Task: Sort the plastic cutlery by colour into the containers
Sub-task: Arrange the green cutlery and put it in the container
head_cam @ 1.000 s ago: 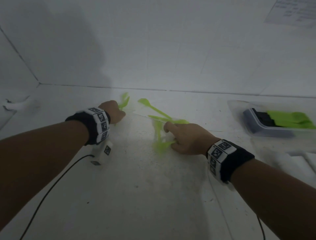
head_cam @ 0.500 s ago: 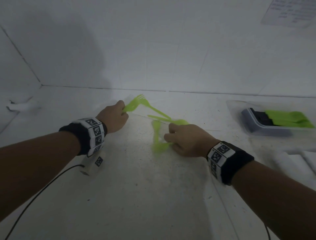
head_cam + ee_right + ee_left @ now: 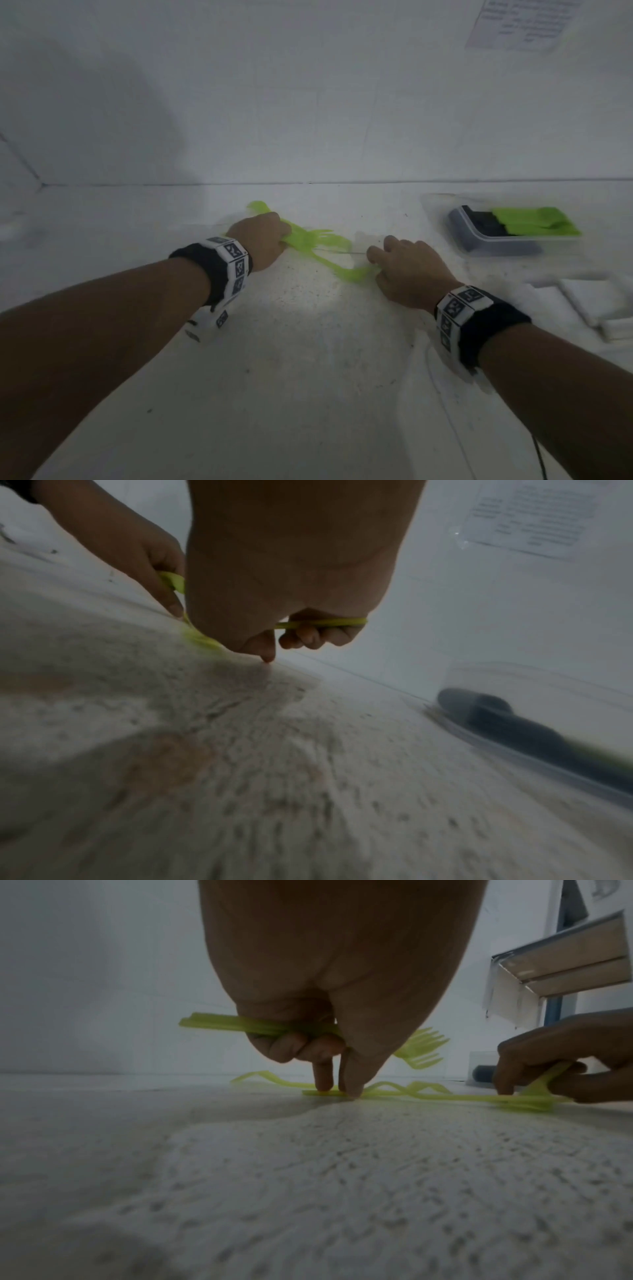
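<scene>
Gathering lime-green plastic forks (image 3: pixel 329 263) off the white bench (image 3: pixel 308 377): both grips already hold some; left hand (image 3: pixel 262 240), right hand (image 3: pixel 409 274), pinch handles low

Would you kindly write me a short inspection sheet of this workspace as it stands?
Surface: white tabletop, speckled and scuffed.
Job's things: loose green cutlery lies between the hands; clear container at right holds green pieces beside black pieces.
Clutter: white flat pieces near the right edge, unidentifiable.
Grippers: left hand holds green forks while two fingers press a piece on the table; right hand holds green cutlery too.
Cables: thin cable under the right forearm.
Surroundings: white wall; printed sheet top right.
</scene>
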The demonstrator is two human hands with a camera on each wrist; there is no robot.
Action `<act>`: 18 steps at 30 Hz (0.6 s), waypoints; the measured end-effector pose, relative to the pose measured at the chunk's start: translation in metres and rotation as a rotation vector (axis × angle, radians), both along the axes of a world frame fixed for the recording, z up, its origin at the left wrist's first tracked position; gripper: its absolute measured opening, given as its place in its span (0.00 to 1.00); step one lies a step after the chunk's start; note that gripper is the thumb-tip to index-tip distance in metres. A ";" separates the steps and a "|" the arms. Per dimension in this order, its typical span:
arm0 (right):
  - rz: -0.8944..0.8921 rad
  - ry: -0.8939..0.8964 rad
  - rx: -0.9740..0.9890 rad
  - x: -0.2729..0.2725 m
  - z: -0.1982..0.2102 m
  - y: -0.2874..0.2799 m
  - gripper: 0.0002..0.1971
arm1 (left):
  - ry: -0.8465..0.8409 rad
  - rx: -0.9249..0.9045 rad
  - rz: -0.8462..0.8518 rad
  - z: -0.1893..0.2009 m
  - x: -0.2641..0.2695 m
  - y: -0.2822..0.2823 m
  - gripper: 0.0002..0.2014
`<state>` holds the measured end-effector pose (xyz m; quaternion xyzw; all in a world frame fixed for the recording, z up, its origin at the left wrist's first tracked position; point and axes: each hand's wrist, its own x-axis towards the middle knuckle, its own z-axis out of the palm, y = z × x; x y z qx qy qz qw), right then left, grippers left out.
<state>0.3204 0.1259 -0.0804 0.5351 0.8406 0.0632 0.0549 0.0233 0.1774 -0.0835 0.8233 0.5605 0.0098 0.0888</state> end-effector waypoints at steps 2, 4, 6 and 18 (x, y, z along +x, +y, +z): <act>-0.097 -0.014 0.017 0.010 0.002 -0.001 0.16 | 0.030 0.010 0.003 0.001 0.003 0.001 0.15; -0.213 -0.040 -0.001 0.018 0.003 0.000 0.15 | 0.040 0.004 -0.004 0.002 0.002 0.001 0.13; -0.348 0.015 -0.040 0.021 0.004 0.003 0.14 | 0.047 -0.023 -0.008 0.003 -0.003 -0.002 0.12; -0.009 0.344 -0.215 -0.061 0.007 0.013 0.16 | -0.062 0.007 0.139 0.006 -0.048 -0.027 0.10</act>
